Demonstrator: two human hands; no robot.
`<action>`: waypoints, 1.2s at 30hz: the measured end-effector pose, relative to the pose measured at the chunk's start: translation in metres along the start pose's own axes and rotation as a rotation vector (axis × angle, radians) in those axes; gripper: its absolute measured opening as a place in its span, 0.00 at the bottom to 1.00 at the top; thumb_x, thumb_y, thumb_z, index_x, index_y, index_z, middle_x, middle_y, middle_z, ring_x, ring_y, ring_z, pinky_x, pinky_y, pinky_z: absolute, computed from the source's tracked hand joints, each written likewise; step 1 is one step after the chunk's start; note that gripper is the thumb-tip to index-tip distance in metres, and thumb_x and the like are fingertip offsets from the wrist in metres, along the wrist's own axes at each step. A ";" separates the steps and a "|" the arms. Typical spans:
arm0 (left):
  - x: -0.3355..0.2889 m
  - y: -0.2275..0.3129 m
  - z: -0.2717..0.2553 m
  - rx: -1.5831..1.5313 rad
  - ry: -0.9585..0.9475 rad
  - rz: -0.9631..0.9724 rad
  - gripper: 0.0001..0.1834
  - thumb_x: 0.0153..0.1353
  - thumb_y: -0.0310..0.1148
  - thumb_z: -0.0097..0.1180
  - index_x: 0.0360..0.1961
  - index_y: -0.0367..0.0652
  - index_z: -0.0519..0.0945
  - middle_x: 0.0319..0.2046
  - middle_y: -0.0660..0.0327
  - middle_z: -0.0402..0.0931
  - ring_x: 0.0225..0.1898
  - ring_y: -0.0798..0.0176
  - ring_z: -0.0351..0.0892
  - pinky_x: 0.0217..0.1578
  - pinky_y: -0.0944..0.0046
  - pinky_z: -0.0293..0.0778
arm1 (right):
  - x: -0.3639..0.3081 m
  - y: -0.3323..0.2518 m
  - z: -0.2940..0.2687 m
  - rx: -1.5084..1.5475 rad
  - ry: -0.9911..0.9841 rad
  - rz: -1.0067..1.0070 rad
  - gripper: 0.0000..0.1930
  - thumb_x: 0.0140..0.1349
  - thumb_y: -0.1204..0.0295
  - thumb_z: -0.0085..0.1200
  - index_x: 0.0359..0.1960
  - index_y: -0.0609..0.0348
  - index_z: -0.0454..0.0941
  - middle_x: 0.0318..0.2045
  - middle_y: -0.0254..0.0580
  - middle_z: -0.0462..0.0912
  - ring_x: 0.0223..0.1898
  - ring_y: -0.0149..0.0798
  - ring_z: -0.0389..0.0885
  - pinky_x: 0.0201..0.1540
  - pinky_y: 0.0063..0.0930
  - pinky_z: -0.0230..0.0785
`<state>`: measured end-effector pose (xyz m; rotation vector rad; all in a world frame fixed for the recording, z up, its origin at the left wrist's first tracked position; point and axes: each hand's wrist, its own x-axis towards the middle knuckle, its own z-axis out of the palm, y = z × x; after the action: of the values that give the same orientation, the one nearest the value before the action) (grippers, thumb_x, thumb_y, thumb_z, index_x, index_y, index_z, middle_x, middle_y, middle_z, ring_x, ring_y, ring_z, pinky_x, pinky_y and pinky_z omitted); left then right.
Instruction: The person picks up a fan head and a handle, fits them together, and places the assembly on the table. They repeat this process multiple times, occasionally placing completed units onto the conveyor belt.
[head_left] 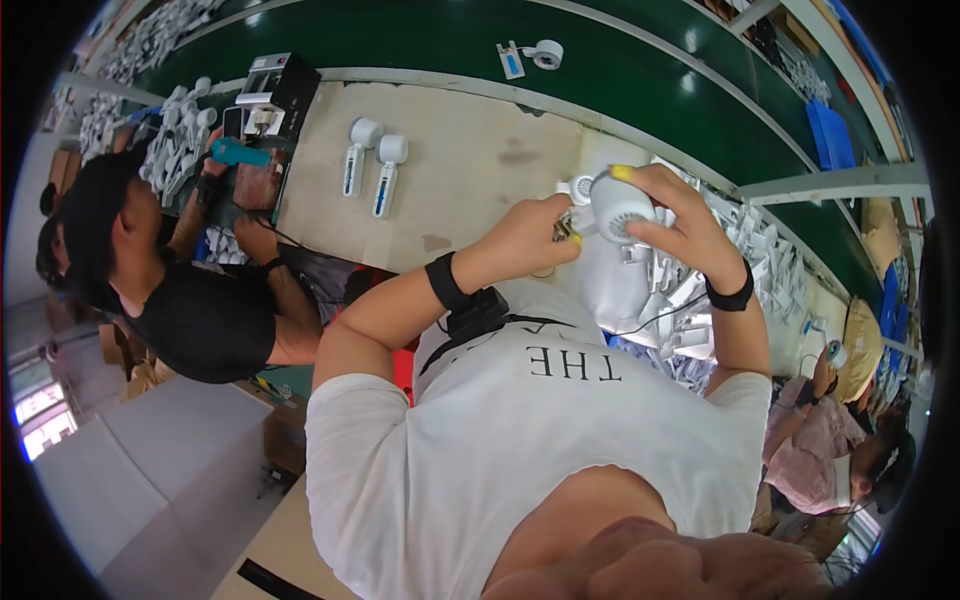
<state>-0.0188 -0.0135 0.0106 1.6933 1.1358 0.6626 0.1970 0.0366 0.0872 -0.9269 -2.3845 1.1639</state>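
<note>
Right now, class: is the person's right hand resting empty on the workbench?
No: the right hand is raised, gripping a round white fan head, while the left hand works beside it.

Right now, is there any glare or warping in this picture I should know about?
Head view: strong fisheye bending, the belt edges curve and a black rim rings the frame; bright glare spots sit on the belt; the fan in the right hand looks sharp, while the skin at the bottom edge is blurred.

The handheld fan is white with a grey grille. Fingernails on the right hand are yellow. The tabletop is beige, the conveyor belt dark green, both wristbands black.
</note>
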 end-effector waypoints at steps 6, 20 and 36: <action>-0.006 -0.013 0.015 0.030 -0.035 -0.044 0.17 0.45 0.34 0.54 0.34 0.34 0.70 0.20 0.53 0.72 0.22 0.63 0.72 0.26 0.65 0.69 | 0.002 0.009 0.008 -0.032 -0.035 0.131 0.24 0.52 0.69 0.57 0.53 0.54 0.69 0.35 0.41 0.72 0.37 0.37 0.71 0.39 0.24 0.63; -0.026 -0.050 0.026 -0.556 -0.263 -0.359 0.10 0.61 0.35 0.44 0.37 0.37 0.69 0.26 0.59 0.74 0.23 0.69 0.72 0.25 0.70 0.69 | -0.034 0.097 0.099 0.488 0.178 0.179 0.21 0.56 0.62 0.54 0.51 0.53 0.70 0.37 0.45 0.75 0.37 0.37 0.76 0.39 0.25 0.68; 0.010 -0.043 0.006 -1.045 -0.004 -0.259 0.18 0.61 0.40 0.45 0.46 0.38 0.70 0.41 0.56 0.74 0.41 0.63 0.74 0.39 0.62 0.72 | -0.132 0.255 0.025 -0.768 0.244 0.259 0.22 0.44 0.77 0.53 0.46 0.55 0.71 0.49 0.43 0.72 0.54 0.47 0.66 0.57 0.39 0.58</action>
<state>-0.0266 -0.0025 -0.0322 0.6472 0.7513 0.8706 0.3846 0.0487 -0.1305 -1.5321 -2.5619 0.1283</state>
